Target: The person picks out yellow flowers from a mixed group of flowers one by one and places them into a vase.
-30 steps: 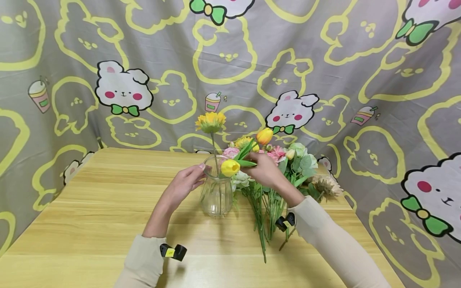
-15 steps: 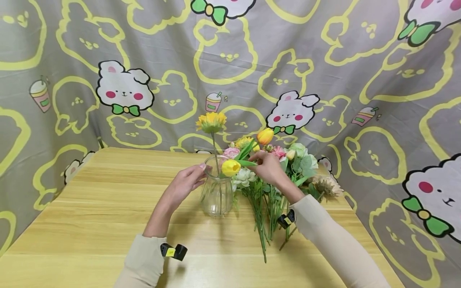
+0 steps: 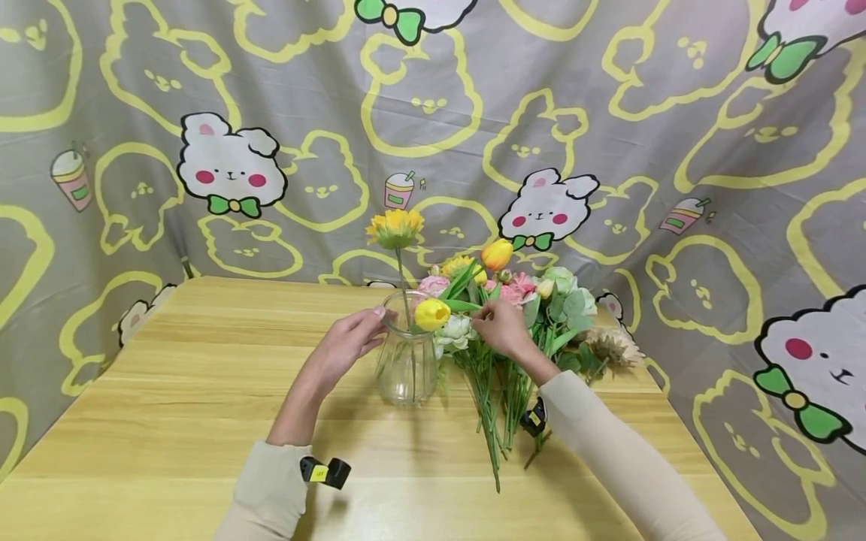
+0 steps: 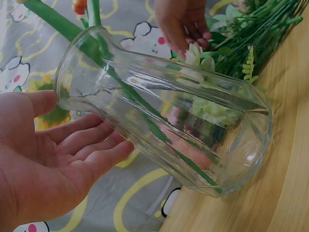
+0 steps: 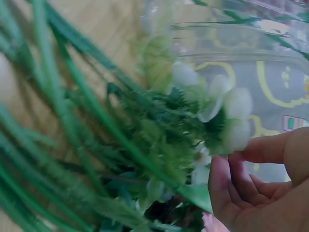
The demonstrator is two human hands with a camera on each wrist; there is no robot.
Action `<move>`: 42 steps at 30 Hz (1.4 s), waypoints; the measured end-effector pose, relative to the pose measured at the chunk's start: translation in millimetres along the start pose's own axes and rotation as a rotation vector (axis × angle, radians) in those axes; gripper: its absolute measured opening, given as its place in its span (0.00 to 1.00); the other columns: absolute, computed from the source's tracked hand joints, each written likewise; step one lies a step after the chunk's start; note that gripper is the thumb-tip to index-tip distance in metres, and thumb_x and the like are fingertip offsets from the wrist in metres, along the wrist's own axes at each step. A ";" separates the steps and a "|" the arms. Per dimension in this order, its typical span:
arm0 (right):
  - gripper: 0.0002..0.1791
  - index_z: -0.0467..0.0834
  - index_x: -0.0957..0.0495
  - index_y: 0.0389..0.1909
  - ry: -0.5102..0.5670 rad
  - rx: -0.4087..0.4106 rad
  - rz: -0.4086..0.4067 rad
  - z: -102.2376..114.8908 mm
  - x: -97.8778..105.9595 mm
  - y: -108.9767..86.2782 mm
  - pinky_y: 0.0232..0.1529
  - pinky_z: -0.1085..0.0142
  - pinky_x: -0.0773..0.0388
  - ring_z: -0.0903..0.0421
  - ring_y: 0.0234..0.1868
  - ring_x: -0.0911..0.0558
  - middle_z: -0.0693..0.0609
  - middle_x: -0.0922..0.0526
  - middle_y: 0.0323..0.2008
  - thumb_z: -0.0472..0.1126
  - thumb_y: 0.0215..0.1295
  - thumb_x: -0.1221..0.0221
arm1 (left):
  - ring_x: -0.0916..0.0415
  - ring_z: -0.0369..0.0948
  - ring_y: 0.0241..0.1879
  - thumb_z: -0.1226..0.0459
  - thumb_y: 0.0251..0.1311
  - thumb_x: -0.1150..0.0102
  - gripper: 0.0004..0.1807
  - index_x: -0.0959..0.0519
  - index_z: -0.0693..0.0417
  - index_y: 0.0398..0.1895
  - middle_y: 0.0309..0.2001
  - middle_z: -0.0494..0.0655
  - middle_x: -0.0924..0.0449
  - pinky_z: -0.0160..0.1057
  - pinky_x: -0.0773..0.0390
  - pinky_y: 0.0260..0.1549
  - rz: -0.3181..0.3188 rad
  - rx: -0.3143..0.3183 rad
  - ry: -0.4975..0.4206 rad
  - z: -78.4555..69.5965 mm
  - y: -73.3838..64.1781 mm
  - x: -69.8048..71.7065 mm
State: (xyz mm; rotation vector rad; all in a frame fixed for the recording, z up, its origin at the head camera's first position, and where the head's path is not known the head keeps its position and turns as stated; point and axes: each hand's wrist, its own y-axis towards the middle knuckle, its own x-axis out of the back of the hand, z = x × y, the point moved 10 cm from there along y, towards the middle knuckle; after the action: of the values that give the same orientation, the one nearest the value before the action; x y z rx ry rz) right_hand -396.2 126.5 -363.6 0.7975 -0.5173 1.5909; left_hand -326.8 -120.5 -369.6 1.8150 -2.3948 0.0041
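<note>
A clear glass vase (image 3: 406,376) stands upright on the table, holding a tall yellow daisy-like flower (image 3: 395,229), a yellow tulip (image 3: 431,315) and an orange tulip (image 3: 497,255) that lean over its right side. My left hand (image 3: 346,342) touches the vase from the left. Its thumb is at the rim and its relaxed fingers lie along the neck, as the left wrist view shows. To the right of the vase, my right hand (image 3: 504,327) pinches a petal edge of a white flower (image 5: 236,116) between thumb and forefinger, its other fingers loosely curled.
Loose flowers lie right of the vase, including pink blooms (image 3: 519,288), pale green blooms (image 3: 561,282) and a beige flower (image 3: 612,349). Their green stems (image 3: 490,421) point toward the table's front. A patterned curtain (image 3: 325,90) hangs behind the wooden table (image 3: 203,391).
My right hand has drawn back from the tulip leaves and moved slightly down to the white flower. The left hand and vase stay in place.
</note>
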 end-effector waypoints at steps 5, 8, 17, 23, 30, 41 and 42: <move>0.08 0.39 0.19 0.42 -0.012 -0.036 -0.036 -10.7 0.1 2.1 0.24 0.64 0.25 0.55 0.21 0.23 0.45 0.17 0.27 0.36 0.71 0.45 | 0.34 0.52 0.72 0.42 0.78 0.59 0.34 0.28 0.60 0.68 0.71 0.56 0.30 0.48 0.31 0.73 -0.005 0.000 0.014 0.5 -1.2 3.8; 0.06 0.39 0.22 0.41 0.013 -0.055 -0.038 -15.5 -1.3 2.7 0.23 0.63 0.21 0.51 0.21 0.19 0.44 0.17 0.28 0.37 0.71 0.44 | 0.33 0.53 0.72 0.42 0.78 0.59 0.34 0.28 0.61 0.68 0.71 0.57 0.30 0.50 0.31 0.73 -0.010 -0.008 0.020 0.3 -2.3 7.3; 0.09 0.40 0.28 0.35 0.066 -0.140 -0.030 -34.4 -6.7 5.6 0.31 0.52 0.10 0.48 0.22 0.14 0.43 0.18 0.29 0.40 0.71 0.39 | 0.34 0.53 0.72 0.42 0.78 0.59 0.35 0.29 0.62 0.68 0.71 0.58 0.30 0.50 0.31 0.73 -0.011 -0.006 0.003 0.8 -2.7 8.5; 0.23 0.45 0.38 0.18 0.022 -0.167 -0.016 -40.3 -6.7 10.4 0.24 0.55 0.11 0.52 0.15 0.16 0.54 0.34 0.11 0.42 0.70 0.37 | 0.34 0.54 0.72 0.42 0.77 0.58 0.35 0.28 0.62 0.68 0.71 0.58 0.30 0.50 0.32 0.73 -0.008 -0.001 -0.002 2.1 -1.9 5.0; 0.17 0.41 0.28 0.25 -0.090 -0.215 -0.024 -50.8 -0.7 12.5 0.22 0.60 0.12 0.55 0.13 0.17 0.48 0.23 0.15 0.44 0.68 0.35 | 0.34 0.54 0.72 0.42 0.77 0.59 0.35 0.28 0.61 0.68 0.71 0.57 0.30 0.49 0.31 0.73 0.001 0.003 0.004 2.2 0.0 1.5; 0.14 0.37 0.21 0.25 -0.010 -0.180 -0.007 -53.7 0.9 10.8 0.26 0.58 0.11 0.53 0.17 0.16 0.43 0.18 0.19 0.40 0.67 0.33 | 0.34 0.55 0.73 0.42 0.78 0.59 0.34 0.28 0.61 0.69 0.72 0.58 0.31 0.49 0.32 0.73 0.002 -0.004 -0.005 0.7 1.3 1.2; 0.12 0.36 0.21 0.27 0.006 -0.185 -0.003 -54.9 0.6 10.2 0.25 0.58 0.11 0.53 0.18 0.16 0.43 0.18 0.21 0.39 0.67 0.33 | 0.34 0.55 0.73 0.42 0.78 0.59 0.34 0.28 0.60 0.69 0.72 0.58 0.31 0.49 0.31 0.73 0.003 0.000 -0.007 1.5 1.1 0.9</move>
State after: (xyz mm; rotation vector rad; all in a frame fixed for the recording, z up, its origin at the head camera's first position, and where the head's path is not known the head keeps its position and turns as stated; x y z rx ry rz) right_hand -417.5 164.5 -398.5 0.6527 -0.6484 1.5170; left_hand -328.2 -121.2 -370.9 1.8149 -2.4019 -0.0023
